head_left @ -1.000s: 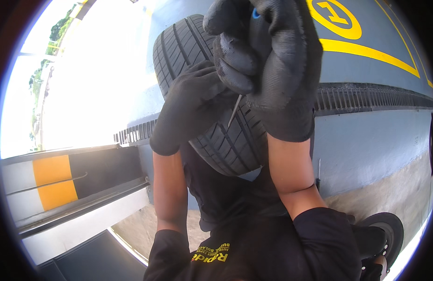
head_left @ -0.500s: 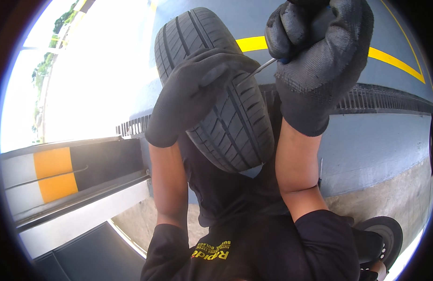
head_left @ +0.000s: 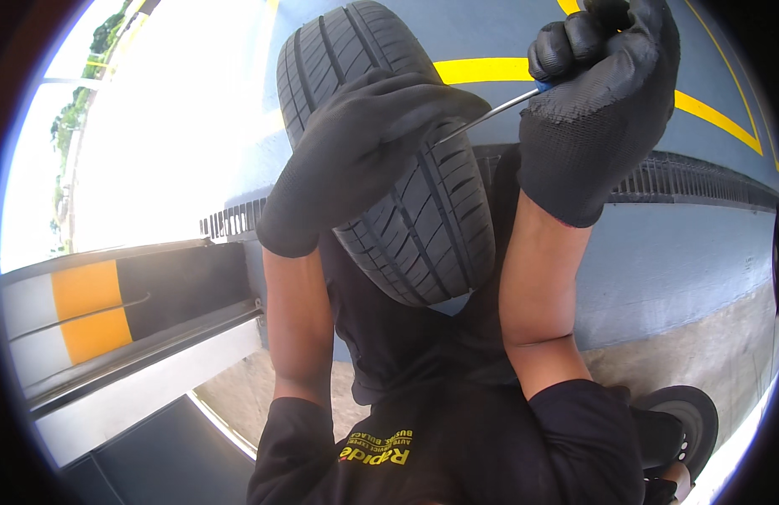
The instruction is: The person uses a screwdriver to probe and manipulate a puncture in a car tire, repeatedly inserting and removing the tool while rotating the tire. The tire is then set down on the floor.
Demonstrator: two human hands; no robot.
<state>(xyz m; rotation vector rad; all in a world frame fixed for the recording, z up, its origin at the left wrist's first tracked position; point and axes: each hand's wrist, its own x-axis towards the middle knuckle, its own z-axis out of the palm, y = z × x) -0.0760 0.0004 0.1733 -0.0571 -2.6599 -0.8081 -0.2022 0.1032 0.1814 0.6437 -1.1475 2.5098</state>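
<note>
1. Landmark: black tyre (head_left: 415,231), tread toward the camera, in front of the person's dark shirt (head_left: 482,421); grooved floor grate (head_left: 684,179) runs off to the tyre's right; yellow line (head_left: 486,71) beyond, on the tyre's far right.
2. Left grip (head_left: 368,139), black-gloved, lies across the tyre's tread with fingers pointing right; fingertips partly turned from view, so cannot tell whether they pinch anything.
3. Right grip (head_left: 604,97), to the tyre's right and clear of it, is closed round a thin metal tool (head_left: 499,111), blue showing at the fingers; the shaft slants down-left, its tip apparently meeting the tread.
4. Risk, judged: tip lies very near the left fingers; a slip out of the tread under sideways force could jab them.
5. Risk, judged: if left-hand pressure eases, the tyre could turn; the slender shaft, levered hard, might bend.
</note>
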